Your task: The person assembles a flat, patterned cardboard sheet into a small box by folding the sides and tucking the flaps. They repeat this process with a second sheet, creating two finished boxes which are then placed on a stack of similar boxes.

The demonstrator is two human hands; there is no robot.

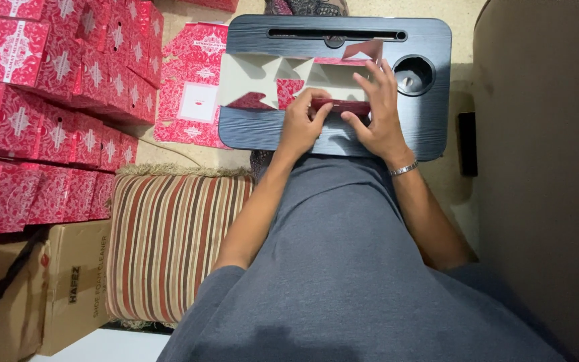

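A flat red-and-white cardboard box blank [263,80] lies unfolded on a dark lap desk [430,114], its pale inner side up. My left hand [301,124] pinches the near red edge of the blank with fingers curled. My right hand [378,110] presses on the same folded red strip [343,106], fingers spread over the card, a metal bracelet [403,169] on the wrist. Both hands meet at the blank's near edge.
Stacks of assembled red patterned boxes [55,87] fill the left side. More flat red blanks [192,87] lie on the floor beside the desk. A striped cushion [169,241] and a brown carton [68,288] sit at lower left. A dark wall-like surface [544,167] stands right.
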